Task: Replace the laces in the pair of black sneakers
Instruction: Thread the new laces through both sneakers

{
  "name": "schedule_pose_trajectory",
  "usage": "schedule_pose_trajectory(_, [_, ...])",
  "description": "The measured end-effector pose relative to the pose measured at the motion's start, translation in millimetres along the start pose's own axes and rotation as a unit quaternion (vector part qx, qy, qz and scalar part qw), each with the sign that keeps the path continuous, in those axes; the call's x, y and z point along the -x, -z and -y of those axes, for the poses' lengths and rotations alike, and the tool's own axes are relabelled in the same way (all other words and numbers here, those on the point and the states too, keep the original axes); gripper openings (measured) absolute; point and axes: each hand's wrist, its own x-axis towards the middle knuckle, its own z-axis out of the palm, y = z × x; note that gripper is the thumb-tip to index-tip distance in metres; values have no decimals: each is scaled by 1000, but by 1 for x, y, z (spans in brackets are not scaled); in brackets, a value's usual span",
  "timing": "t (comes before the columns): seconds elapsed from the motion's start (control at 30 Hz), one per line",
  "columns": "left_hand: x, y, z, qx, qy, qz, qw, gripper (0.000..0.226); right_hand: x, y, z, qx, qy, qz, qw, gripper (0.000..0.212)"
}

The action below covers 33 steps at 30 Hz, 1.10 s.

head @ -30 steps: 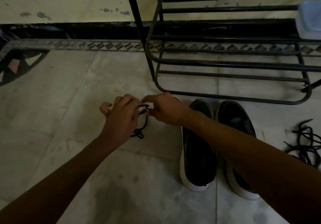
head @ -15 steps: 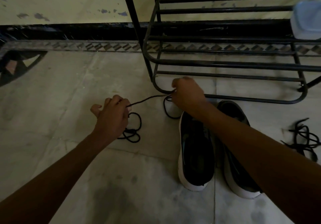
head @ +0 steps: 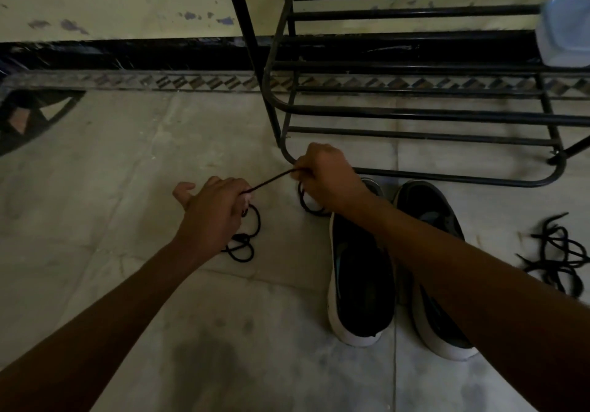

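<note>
Two black sneakers with white soles stand side by side on the floor, the left sneaker and the right sneaker, toes pointing away from me. A black lace runs taut between my hands. My left hand pinches one part of it, and the loose rest coils on the floor just below that hand. My right hand grips the other part above the left sneaker's toe, with a loop hanging beneath it. My right forearm hides part of both sneakers.
A black metal shoe rack stands right behind the sneakers against the wall. A pale plastic container sits on its upper right shelf. A tangle of other black laces lies on the floor to the right.
My hands were together at the lace a second ago. They have drawn apart since, the right hand moving right and away toward the rack, pulling the lace straight between them.
</note>
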Motion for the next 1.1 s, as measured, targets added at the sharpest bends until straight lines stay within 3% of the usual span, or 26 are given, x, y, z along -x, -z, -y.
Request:
schedule_pose_trajectory(0.3, [-12,-9,33,127,78,53,987,32,7,17,-15,10,-127,-89,988,16])
schedule_pose_trajectory(0.43, [-12,-6,32,84,66,40,993,28,12,17,-16,71,-188,-93,975,22])
schedule_pose_trajectory(0.57, [-7,2,12,77,-21,19,997,32,12,6,-1,65,-84,-23,994,62])
schedule_pose_trajectory(0.63, [-5,4,-3,74,-46,1,996,33,11,-3,10,52,-16,16,998,58])
schedule_pose_trajectory(0.7, [-3,4,-12,56,-60,-27,996,28,10,-11,18,19,22,55,998,40])
schedule_pose_trajectory(0.83, [-5,5,-10,75,-44,-66,994,16,11,-13,14,-9,41,54,998,22])
schedule_pose_trajectory(0.97, [-9,4,-1,233,36,-63,970,11,16,-6,6,-9,44,30,999,23])
schedule_pose_trajectory(1.1, [-14,8,-6,429,116,-42,895,14,20,-2,8,-26,39,19,999,25])
